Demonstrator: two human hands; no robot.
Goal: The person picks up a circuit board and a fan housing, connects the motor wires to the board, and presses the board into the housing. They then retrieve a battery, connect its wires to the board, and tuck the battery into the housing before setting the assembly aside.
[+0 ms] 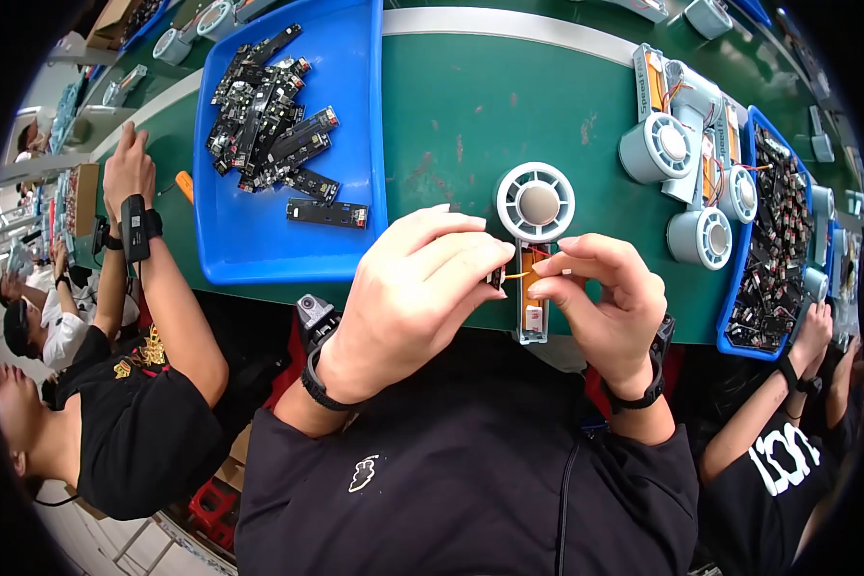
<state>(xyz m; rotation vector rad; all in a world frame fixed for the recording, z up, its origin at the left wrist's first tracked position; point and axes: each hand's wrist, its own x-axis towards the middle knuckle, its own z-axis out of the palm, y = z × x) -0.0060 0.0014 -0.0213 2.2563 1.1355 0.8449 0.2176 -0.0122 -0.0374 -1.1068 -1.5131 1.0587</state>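
Note:
My left hand [422, 278] is closed on a small black circuit board [495, 276], most of it hidden behind the fingers. Thin yellow and red wires [516, 276] run from that board toward my right hand [605, 293], which pinches them between thumb and fingertips; a small white connector [566, 272] shows there. Below and between both hands lies a light-blue handheld fan housing [532, 331], its handle open toward me with an orange part inside. Its round grille [536, 204], with a grey centre, points away from me.
A blue tray [293, 259] holding several black circuit boards [269, 125] stands left on the green table [480, 106]. Several fan housings [658, 149] lie at the right, beside another blue tray [754, 348] full of boards. Co-workers' arms [168, 259] reach in on both sides. An orange-handled tool [184, 185] lies left.

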